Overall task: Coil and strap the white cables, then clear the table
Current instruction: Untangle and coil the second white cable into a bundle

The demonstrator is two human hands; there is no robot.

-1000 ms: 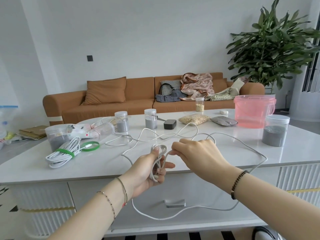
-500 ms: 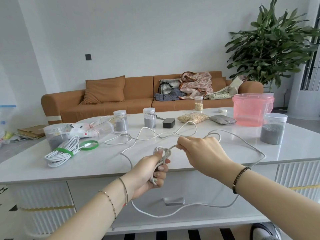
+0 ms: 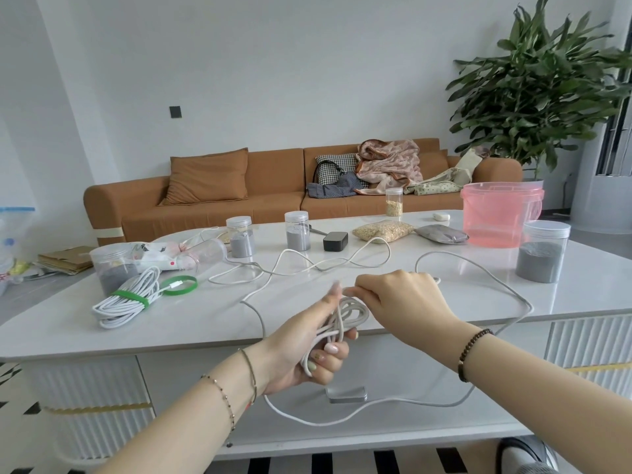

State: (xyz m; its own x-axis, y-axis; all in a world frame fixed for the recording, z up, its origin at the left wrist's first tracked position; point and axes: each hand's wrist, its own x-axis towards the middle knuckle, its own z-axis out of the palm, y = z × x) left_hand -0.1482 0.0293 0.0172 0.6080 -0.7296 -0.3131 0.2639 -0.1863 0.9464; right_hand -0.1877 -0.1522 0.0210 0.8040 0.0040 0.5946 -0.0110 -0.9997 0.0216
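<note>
Right hand [image 3: 400,303] closer, left hand [image 3: 305,348] gripping cable [image 3: 353,312]

Your cable [image 3: 359,311] is white. Bundle [image 3: 116,311] is white too, with a green strap [image 3: 131,296]. Ring [image 3: 191,288] green. Bucket [image 3: 499,217] translucent pink. Box [image 3: 336,241] black. Jar [image 3: 542,258] clear with grey fill. Sofa [image 3: 273,189] orange-brown, bag [image 3: 333,165] black-white houndstooth. Table [image 3: 205,319] white. Your bracelet [image 3: 470,347] has dark brown beads.

pink bucket [image 3: 499,217], grey-powder jars [image 3: 542,254], sofa [image 3: 273,186]
</note>
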